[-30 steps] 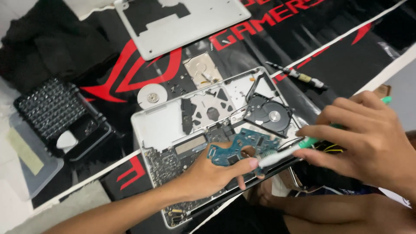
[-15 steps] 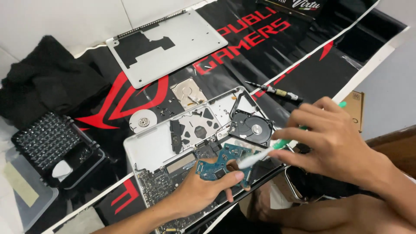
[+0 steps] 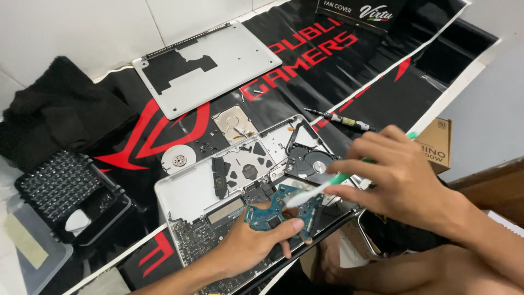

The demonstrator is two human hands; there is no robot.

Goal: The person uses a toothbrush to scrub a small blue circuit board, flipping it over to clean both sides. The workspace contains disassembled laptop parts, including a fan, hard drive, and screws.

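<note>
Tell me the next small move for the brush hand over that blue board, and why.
Probably sweep the toothbrush across the blue circuit board: the right hand holds its bristle end just at the board's upper edge, while the left hand steadies the board above the opened laptop.

A blue-green circuit board [image 3: 279,210] is showing gold contacts. The toothbrush [image 3: 327,183] is showing white and green. The silver laptop chassis [image 3: 185,194] is lying on a black mat [image 3: 382,82] bearing red lettering and stripes.

Laptop btm cover [image 3: 204,65], screwdriver [image 3: 341,119], bit set [image 3: 63,188], maybe platter [image 3: 179,159].
</note>
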